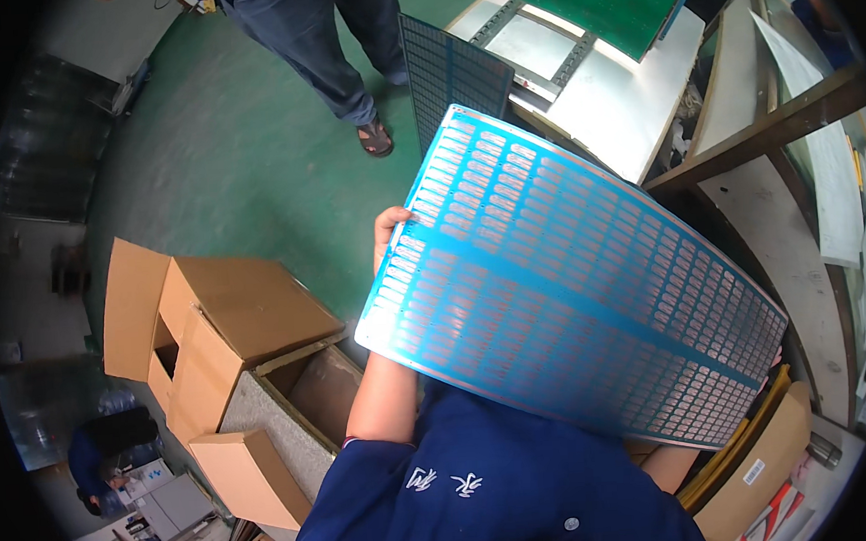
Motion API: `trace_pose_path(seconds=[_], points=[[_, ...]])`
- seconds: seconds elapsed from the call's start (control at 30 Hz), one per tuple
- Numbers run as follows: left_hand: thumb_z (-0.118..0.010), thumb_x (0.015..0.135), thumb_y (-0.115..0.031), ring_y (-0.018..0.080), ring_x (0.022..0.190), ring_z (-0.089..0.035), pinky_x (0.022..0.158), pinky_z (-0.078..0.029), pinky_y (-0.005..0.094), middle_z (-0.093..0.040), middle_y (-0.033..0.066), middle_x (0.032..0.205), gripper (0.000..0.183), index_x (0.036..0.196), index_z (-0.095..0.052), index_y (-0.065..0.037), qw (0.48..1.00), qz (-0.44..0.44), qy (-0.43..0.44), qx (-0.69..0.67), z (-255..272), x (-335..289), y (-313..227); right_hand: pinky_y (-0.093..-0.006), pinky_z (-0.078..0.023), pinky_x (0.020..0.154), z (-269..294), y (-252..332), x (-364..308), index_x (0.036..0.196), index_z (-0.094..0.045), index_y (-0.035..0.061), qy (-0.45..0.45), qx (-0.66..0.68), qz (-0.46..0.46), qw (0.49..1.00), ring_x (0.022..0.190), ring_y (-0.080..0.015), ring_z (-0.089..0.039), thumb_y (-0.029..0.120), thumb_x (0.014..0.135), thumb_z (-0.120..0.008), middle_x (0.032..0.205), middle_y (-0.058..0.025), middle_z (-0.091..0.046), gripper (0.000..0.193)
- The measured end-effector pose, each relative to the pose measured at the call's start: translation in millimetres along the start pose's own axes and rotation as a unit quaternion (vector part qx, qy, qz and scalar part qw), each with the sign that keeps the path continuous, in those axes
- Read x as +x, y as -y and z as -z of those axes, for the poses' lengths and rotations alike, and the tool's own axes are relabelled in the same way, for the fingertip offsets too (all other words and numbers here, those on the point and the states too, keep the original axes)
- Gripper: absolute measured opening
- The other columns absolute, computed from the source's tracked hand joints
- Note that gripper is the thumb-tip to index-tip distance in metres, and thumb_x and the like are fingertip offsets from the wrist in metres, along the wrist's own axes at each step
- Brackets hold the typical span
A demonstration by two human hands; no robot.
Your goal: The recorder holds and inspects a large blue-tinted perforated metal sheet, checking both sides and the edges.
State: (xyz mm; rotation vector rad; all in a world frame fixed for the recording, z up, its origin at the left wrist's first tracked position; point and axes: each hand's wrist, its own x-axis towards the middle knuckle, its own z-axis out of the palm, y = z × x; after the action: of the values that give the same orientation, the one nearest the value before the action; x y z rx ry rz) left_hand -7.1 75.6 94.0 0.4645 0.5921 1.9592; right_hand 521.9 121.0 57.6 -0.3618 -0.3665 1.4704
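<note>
A green floor (241, 163) spreads across the room. Along its right side stands a white table (621, 114), light glaring on its top; a brown beam (768, 126) runs outward near the table's near corner. A grey desk (178, 507) stands toward the floor's left edge.

Bright glare on white tabletop (628, 103) (fisheye edges dark, curved)

Panel (562, 303) in front of torso (483, 483), L hand (390, 232) at its L edge; ctn (254, 304) to L, beside bin (254, 412); worktable (630, 113) ahead, R of co-worker's legs (299, 47), 2nd panel (447, 74) betw.; 2nd person (89, 465) at desk (183, 504), far L
</note>
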Motion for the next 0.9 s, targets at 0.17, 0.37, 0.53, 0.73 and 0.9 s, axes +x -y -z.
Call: trace_pose_path(seconds=[0.17,0.37,0.53,0.73,0.9], points=[[-0.055,0.083,-0.001,0.0207,0.089,-0.060,0.070,-0.057,0.0329,-0.055,0.0129,0.103,0.027,0.108,-0.049,-0.008,1.000,-0.017,-0.017,0.018,13,0,1,-0.0365,-0.044,0.091,0,1,-4,0.101,-0.060,0.0098,0.000,-0.003,0.006,1.000,0.095,-0.0171,-0.055,0.016,0.089,-0.047,0.099,-0.0041,-0.059,0.019],[-0.056,0.084,-0.004,0.0200,0.095,-0.058,0.075,-0.055,0.0312,-0.052,0.0112,0.107,0.027,0.109,-0.047,-0.007,0.995,0.015,-0.028,0.090,17,2,-8,-0.0362,-0.044,0.091,-2,2,-7,0.101,-0.059,0.0093,0.000,-0.010,0.017,1.000,0.094,-0.0172,-0.055,0.016,0.090,-0.046,0.098,-0.0044,-0.059,0.019],[-0.055,0.084,-0.003,0.0201,0.097,-0.058,0.078,-0.055,0.0313,-0.052,0.0125,0.106,0.025,0.108,-0.047,-0.006,0.994,0.095,-0.053,0.014,47,10,-11,-0.0359,-0.044,0.090,-5,3,-7,0.101,-0.059,0.0089,0.003,-0.013,0.022,1.000,0.094,-0.0174,-0.055,0.016,0.090,-0.046,0.098,-0.0046,-0.059,0.018],[-0.053,0.081,-0.028,0.0273,0.095,-0.059,0.074,-0.053,0.0388,-0.053,0.0175,0.114,0.035,0.107,-0.049,-0.005,0.970,0.172,-0.169,-0.032,42,20,-21,-0.0355,-0.044,0.090,-3,7,-8,0.100,-0.059,0.0084,0.001,-0.018,0.039,0.999,0.093,-0.0176,-0.055,0.016,0.090,-0.046,0.097,-0.0049,-0.059,0.018],[-0.049,0.085,-0.040,0.0275,0.101,-0.056,0.079,-0.053,0.0381,-0.053,0.0174,0.112,0.050,0.117,-0.044,-0.001,0.982,0.155,-0.102,-0.041,13,26,-35,-0.0352,-0.044,0.090,-2,1,-7,0.100,-0.059,0.0080,0.005,-0.023,0.048,0.999,0.092,-0.0177,-0.055,0.015,0.090,-0.046,0.096,-0.0051,-0.059,0.018]])
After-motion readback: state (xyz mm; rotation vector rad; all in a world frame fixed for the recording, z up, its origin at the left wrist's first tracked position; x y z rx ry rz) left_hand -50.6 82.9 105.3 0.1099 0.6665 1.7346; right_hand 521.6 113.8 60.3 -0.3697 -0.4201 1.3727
